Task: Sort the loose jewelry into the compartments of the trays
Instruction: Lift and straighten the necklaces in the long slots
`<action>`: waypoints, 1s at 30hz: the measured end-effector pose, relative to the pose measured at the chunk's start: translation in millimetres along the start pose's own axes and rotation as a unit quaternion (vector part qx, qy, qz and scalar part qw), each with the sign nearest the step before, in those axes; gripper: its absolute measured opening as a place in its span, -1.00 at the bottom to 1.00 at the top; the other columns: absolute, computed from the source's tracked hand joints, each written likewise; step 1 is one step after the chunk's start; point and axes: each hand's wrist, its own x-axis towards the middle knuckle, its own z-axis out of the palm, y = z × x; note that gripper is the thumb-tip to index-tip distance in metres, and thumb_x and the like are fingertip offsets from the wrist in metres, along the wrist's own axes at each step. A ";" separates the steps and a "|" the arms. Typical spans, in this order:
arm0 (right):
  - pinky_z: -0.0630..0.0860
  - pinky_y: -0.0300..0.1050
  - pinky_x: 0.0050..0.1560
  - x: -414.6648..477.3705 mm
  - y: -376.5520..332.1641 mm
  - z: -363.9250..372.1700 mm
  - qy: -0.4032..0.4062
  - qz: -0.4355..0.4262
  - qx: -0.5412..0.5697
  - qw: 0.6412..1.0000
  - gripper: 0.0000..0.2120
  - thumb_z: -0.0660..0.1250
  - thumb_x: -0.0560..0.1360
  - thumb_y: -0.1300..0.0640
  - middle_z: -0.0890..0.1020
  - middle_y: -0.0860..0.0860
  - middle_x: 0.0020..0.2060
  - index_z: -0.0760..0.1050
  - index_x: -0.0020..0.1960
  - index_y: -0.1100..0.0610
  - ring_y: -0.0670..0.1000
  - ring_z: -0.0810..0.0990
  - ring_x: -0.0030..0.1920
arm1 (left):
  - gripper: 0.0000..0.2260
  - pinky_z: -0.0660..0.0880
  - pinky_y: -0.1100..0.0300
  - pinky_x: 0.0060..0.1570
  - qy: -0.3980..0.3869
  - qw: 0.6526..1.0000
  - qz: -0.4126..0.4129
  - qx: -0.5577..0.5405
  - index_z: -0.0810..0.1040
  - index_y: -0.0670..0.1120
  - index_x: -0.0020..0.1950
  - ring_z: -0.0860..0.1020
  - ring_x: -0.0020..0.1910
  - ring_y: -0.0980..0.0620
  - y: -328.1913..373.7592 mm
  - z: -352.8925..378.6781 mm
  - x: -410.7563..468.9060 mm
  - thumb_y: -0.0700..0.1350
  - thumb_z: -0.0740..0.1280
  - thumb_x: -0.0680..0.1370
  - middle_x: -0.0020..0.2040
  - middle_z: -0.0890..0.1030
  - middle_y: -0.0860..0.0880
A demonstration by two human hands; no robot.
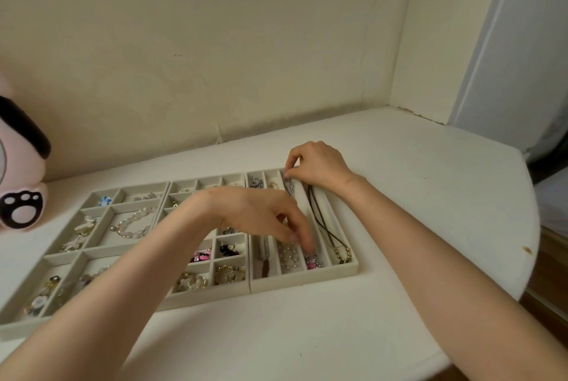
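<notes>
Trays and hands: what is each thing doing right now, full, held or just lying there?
Right beige velvet tray, jewelry in its long slots.
Thin silver chain with pink pendant, lying in a slot, far end pinched.
Right hand, pinching that chain.
Left hand, fingertips down by the pendant; grip unclear.
Black cord necklace with gold beads, lying untouched along the tray's right side.

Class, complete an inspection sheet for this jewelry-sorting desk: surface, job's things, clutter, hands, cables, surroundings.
Surface: white table, brown mark near its right edge.
Job's things: left tray, middle tray and right tray side by side, jewelry in compartments.
Clutter: pink plush toy at left.
Hands: right hand pinches silver chain at right tray's far end; left hand reaches across, fingers at pink pendant, grip unclear.
Cables: nothing seen.
Surroundings: cream wall; white panel at right.
</notes>
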 end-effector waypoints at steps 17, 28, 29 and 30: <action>0.32 -0.17 -0.14 1.8 -6.4 12.1 0.015 -0.021 -0.099 0.995 -0.88 0.32 0.46 0.16 0.65 -0.02 -0.03 0.59 -0.06 0.01 0.07 0.58 0.03 | -0.66 0.22 0.65 -0.14 -0.085 0.995 -0.028 0.037 0.50 -0.02 0.30 0.36 -0.14 0.59 4.9 -2.8 -3.1 -0.30 0.14 0.60 -0.09 0.39 0.43; 0.32 -0.19 -0.15 1.2 -4.2 5.3 -0.022 -0.017 -0.050 0.998 -0.88 0.43 0.39 0.09 0.66 -0.08 -0.09 0.63 -0.09 -0.06 -0.02 0.58 -0.01 | -0.65 0.23 0.64 -0.14 -0.079 0.996 -0.033 0.032 0.50 -0.01 0.31 0.36 -0.15 0.59 2.3 -3.1 -2.3 -0.29 0.15 0.60 -0.11 0.38 0.41; 0.33 -0.19 -0.15 1.8 -4.2 5.7 -0.018 -0.021 -0.056 0.998 -0.90 0.43 0.40 0.09 0.66 -0.07 -0.09 0.63 -0.09 -0.04 0.00 0.58 0.00 | -0.65 0.23 0.64 -0.14 -0.079 0.996 -0.033 0.033 0.50 -0.01 0.31 0.36 -0.16 0.59 2.4 -3.3 -2.4 -0.29 0.15 0.60 -0.12 0.37 0.42; 0.33 -0.18 -0.15 2.2 -4.4 6.2 -0.014 -0.027 -0.065 0.997 -0.91 0.42 0.41 0.09 0.66 -0.06 -0.08 0.63 -0.09 -0.03 0.01 0.59 0.00 | -0.65 0.23 0.64 -0.15 -0.080 0.996 -0.034 0.034 0.50 0.00 0.31 0.35 -0.17 0.59 2.4 -3.2 -2.6 -0.28 0.15 0.60 -0.13 0.36 0.42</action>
